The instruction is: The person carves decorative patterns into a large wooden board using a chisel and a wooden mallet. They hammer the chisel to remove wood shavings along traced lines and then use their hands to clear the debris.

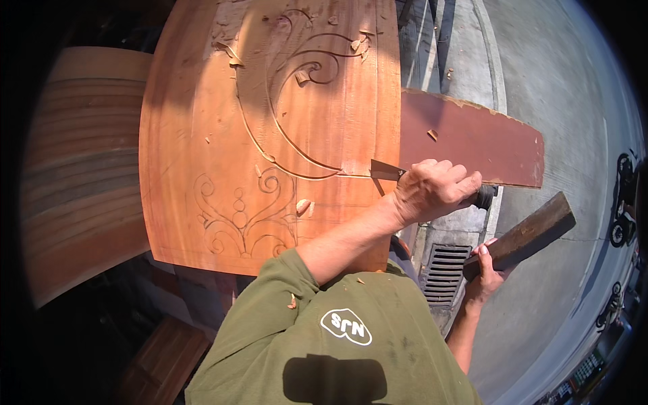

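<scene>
A reddish-brown wooden panel (182, 135) lies before me, with curved scrollwork grooves cut into it and a pencilled scroll pattern (241, 219) nearer me. My left hand (432, 189) reaches across the panel's right edge, fingers wrapped round a chisel (386, 170). Its flat metal blade points left, the tip at the right end of a carved groove; the fist hides most of the handle. Off to the right and lower, my right hand (487, 273) grips one end of a long, dark wooden block (530, 236), tilted up to the right and apart from the chisel.
Wood shavings (304, 206) are scattered over the panel. Under its right side juts a dark red board (472, 138) with chipped edges. A floor drain grate (445, 277) lies below, beside concrete ground (553, 121). More wooden planks (88, 162) are at the left; motorcycles (619, 233) stand far right.
</scene>
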{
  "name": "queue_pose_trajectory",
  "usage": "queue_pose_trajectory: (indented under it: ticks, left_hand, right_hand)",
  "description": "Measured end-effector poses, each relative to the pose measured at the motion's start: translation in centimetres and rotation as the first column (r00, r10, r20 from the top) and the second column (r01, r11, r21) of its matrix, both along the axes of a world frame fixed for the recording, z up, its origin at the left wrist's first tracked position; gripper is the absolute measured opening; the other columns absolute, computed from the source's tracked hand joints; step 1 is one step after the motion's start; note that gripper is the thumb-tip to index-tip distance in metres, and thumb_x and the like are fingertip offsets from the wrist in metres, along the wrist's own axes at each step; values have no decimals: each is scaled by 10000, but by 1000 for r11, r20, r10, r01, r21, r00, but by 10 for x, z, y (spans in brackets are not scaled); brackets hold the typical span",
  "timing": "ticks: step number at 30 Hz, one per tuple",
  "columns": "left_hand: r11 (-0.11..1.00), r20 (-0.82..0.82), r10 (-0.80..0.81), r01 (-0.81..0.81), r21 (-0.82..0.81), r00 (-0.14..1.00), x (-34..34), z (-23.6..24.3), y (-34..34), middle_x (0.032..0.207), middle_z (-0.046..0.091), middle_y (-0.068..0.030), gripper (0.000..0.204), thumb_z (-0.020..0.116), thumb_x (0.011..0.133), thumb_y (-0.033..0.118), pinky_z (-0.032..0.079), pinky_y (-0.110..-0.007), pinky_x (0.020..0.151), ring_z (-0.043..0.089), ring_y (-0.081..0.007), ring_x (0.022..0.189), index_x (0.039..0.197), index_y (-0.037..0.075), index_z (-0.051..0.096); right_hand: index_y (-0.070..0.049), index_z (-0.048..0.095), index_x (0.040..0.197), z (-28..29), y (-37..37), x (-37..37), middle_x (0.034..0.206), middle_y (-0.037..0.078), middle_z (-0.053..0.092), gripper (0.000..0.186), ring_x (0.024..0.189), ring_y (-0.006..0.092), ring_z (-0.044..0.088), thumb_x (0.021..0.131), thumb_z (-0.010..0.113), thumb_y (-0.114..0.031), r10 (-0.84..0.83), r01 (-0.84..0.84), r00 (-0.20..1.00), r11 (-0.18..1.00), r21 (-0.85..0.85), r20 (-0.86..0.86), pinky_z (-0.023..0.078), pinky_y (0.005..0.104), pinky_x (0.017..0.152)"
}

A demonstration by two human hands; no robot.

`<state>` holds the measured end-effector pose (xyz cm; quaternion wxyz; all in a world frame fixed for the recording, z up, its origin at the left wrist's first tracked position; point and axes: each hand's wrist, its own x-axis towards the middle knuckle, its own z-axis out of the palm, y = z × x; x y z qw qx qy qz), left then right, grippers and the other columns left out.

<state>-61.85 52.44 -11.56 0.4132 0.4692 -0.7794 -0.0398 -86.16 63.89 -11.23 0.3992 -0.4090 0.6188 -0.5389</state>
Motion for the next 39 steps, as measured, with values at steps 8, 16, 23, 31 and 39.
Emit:
queue_pose_trajectory:
  ticks: [8,16,23,31,39]
  left_hand:
    - [1000,-97,13,-11,21,995,5,5,-1,754,573,7,443,892,759,263,535,-349,581,650,-184,657,1162,152,745]
    - [996,-42,53,-50,72,998,-1,-12,-8,766,598,-14,364,886,795,272,551,-364,597,681,-204,684,1093,140,723]
    - [993,-2,70,-70,98,998,2,-8,-7,760,605,-15,300,862,831,271,556,-369,603,683,-212,677,1064,147,720]
    - [993,-2,86,-85,86,996,2,-12,-9,757,604,-12,295,858,826,270,553,-369,597,678,-209,666,1068,161,729]
    - [991,-20,93,-90,102,995,7,-10,-7,774,616,-10,348,885,799,298,559,-368,607,692,-215,687,1081,161,734]
  right_hand:
    - [-2,604,1259,14,-30,11,1079,106,637,388,874,184,665,905,755,53,36,-38,978,999,5,204,584,351,794]
    - [-57,565,1355,-20,-49,8,971,39,680,551,813,127,675,867,794,59,162,-179,980,971,157,118,574,291,732]
    - [-100,478,1551,-24,-45,3,992,14,663,815,834,110,644,833,836,39,364,-342,929,913,221,-66,559,293,757]
    - [-73,406,1653,-30,-40,19,967,-3,665,909,848,107,649,862,845,19,349,-321,926,928,189,-144,556,275,783]
    - [-69,539,1442,-31,-53,16,993,37,682,656,848,125,665,862,821,52,160,-169,978,984,60,134,568,304,766]
